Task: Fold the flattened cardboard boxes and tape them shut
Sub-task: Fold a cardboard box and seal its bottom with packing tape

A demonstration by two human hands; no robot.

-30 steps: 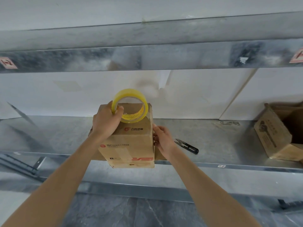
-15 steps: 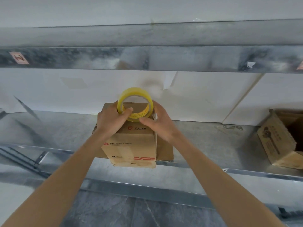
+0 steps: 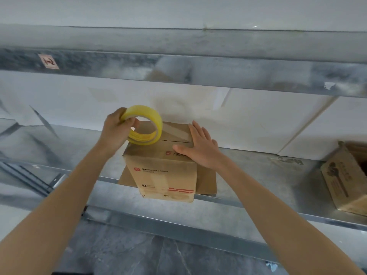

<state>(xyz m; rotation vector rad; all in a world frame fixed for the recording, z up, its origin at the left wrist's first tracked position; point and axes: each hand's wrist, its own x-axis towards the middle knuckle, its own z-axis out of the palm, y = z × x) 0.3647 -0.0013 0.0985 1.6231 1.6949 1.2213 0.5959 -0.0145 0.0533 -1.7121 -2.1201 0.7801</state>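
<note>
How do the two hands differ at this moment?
The left hand curls round the yellow tape roll; the right hand lies flat, fingers straight. The left hand is at the left top edge of the box; the right hand presses its right top edge. Both work on one box.

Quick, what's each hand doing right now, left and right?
Left hand: closed, gripping the tape roll.
Right hand: open, flat on top of the box.
</note>
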